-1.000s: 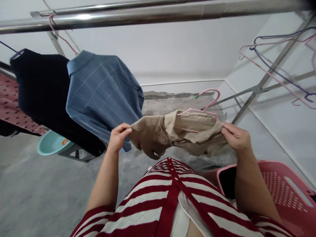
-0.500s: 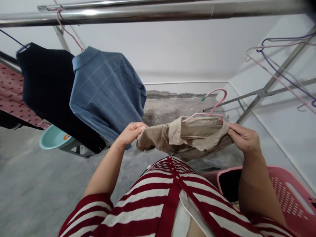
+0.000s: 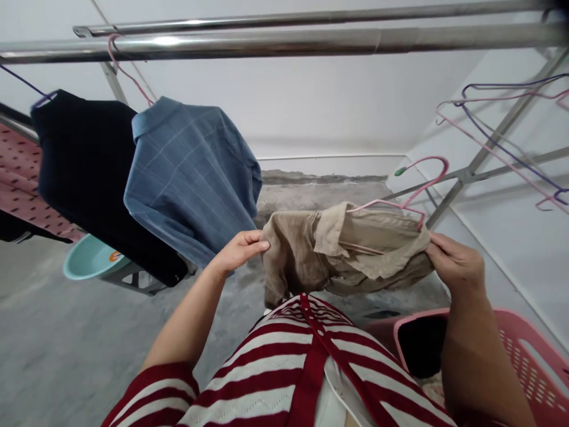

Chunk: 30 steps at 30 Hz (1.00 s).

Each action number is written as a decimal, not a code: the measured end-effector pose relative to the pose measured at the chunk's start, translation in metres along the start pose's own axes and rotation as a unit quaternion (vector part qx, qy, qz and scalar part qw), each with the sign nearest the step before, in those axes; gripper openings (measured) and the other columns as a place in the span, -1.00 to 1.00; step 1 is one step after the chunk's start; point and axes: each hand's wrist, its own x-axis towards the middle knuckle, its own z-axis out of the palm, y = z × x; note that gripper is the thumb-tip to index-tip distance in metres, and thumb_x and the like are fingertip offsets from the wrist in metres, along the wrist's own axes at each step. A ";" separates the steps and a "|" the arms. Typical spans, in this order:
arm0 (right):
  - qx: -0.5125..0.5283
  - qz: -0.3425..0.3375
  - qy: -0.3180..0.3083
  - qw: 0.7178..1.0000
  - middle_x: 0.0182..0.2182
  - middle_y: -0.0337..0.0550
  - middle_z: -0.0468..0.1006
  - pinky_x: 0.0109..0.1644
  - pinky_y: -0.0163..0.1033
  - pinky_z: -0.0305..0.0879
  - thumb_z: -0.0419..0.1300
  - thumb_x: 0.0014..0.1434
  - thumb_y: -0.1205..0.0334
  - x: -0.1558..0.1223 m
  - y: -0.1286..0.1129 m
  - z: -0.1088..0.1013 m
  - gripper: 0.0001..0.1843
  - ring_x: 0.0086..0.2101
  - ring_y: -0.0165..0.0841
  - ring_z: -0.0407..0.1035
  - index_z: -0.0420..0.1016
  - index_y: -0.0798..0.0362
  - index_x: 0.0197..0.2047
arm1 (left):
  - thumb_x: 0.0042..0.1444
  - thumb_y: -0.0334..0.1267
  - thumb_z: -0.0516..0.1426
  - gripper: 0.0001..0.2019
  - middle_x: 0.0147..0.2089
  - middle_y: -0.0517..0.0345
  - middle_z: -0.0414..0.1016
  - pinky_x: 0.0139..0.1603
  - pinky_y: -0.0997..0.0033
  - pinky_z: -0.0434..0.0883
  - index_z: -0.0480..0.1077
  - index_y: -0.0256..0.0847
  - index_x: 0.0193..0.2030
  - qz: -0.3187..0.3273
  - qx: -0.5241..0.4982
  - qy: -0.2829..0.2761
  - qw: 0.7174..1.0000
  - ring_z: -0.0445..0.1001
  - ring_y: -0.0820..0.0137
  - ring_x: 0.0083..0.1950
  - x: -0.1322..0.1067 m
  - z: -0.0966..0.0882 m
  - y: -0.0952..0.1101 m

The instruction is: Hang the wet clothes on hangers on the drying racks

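Holding up a khaki shirt (image 3: 347,249), the left hand (image 3: 240,252) pinched its left edge while the right hand (image 3: 456,264) gripped its right edge, the two hands well apart and both clamped on the cloth. A pink hanger (image 3: 422,184) poked out of the collar. The shirt hung just ahead of the person's chest, between a blue plaid shirt (image 3: 191,178) hanging to the left from a steel rail (image 3: 284,41) and a pink laundry basket (image 3: 528,350) at near right.
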 end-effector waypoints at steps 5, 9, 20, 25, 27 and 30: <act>-0.024 -0.038 -0.073 0.996 -0.23 -0.10 0.63 -0.03 -0.24 0.46 0.16 0.09 0.20 -0.002 0.003 0.003 -0.75 -0.23 -0.21 0.55 0.62 -0.03 -0.19 | 0.03 -0.13 0.16 -0.81 -0.45 0.21 0.48 -0.35 0.47 0.35 0.49 -0.22 -0.38 0.134 0.087 0.276 0.948 0.38 0.46 -0.41 -0.003 -0.005 0.019; -0.050 -0.038 0.013 0.998 -0.24 -0.03 0.63 -0.01 -0.16 0.47 0.14 0.12 0.17 -0.003 0.000 0.011 -0.72 -0.23 -0.19 0.55 0.61 0.03 -0.17 | 0.07 -0.19 0.15 -0.84 -0.36 0.17 0.53 -0.28 0.49 0.37 0.52 -0.20 -0.31 0.177 0.220 0.262 0.923 0.44 0.45 -0.34 -0.013 -0.009 0.023; 0.009 -0.053 -0.067 0.996 -0.27 -0.09 0.64 -0.11 -0.23 0.50 0.14 0.12 0.18 0.007 0.000 0.016 -0.74 -0.27 -0.25 0.56 0.62 0.02 -0.22 | 0.07 -0.22 0.18 -0.88 -0.42 0.24 0.46 -0.33 0.52 0.33 0.50 -0.20 -0.35 0.206 0.219 0.363 0.882 0.38 0.52 -0.38 -0.006 -0.027 0.003; 0.008 -0.006 -0.007 1.000 -0.26 -0.10 0.64 -0.08 -0.21 0.49 0.17 0.08 0.20 0.001 -0.001 0.017 -0.75 -0.25 -0.24 0.55 0.63 0.01 -0.20 | 0.05 -0.26 0.20 -0.92 -0.42 0.21 0.45 -0.30 0.48 0.37 0.51 -0.19 -0.36 0.227 0.216 0.320 0.894 0.40 0.48 -0.35 -0.016 -0.031 -0.015; 0.019 0.001 0.015 1.000 -0.25 -0.10 0.64 -0.05 -0.22 0.47 0.19 0.08 0.22 0.000 -0.002 0.018 -0.76 -0.24 -0.25 0.55 0.62 -0.01 -0.20 | 0.03 -0.25 0.23 -0.92 -0.39 0.18 0.47 -0.24 0.44 0.39 0.52 -0.19 -0.36 0.230 0.227 0.281 0.903 0.43 0.45 -0.32 -0.018 -0.034 -0.021; 0.034 0.004 -0.007 0.999 -0.25 -0.11 0.64 -0.05 -0.24 0.47 0.19 0.07 0.24 0.001 -0.002 0.021 -0.77 -0.24 -0.27 0.55 0.63 -0.03 -0.21 | 0.07 -0.21 0.20 -0.83 -0.20 0.08 0.52 -0.07 0.37 0.41 0.51 -0.18 -0.21 0.200 0.221 0.257 0.919 0.47 0.37 -0.13 -0.019 -0.033 -0.020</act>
